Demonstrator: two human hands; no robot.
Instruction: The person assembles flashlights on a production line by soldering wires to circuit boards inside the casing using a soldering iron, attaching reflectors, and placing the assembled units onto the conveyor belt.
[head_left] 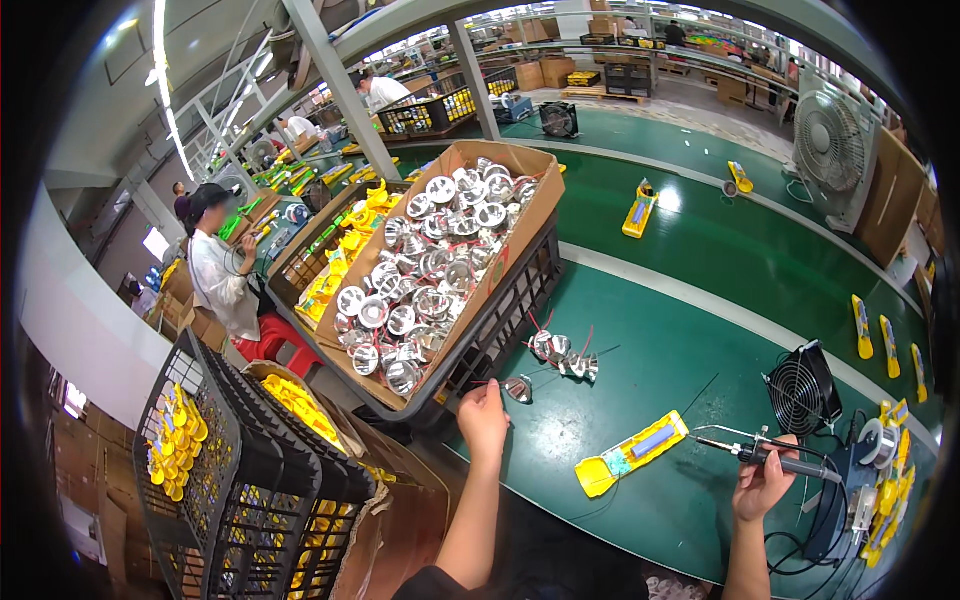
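My left hand [484, 415] reaches onto the green belt [700, 260] and pinches a small shiny metal reflector cup [518, 388] with red wires. Beyond it lies a small cluster of the same wired reflector cups [562, 355]. My right hand [764, 484] grips a soldering iron [770, 459] by its dark handle, tip pointing left. Between the hands a yellow jig [632, 454] with a blue-grey part lies on the belt.
A cardboard box [520, 235] full of reflector cups sits on a black crate [505, 330]. Black crates of yellow parts [240, 480] stand at my left. A small black fan [800, 390] and solder spool [878, 440] are at right. More yellow jigs [640, 208] dot the belt. A seated person [222, 280] works at left.
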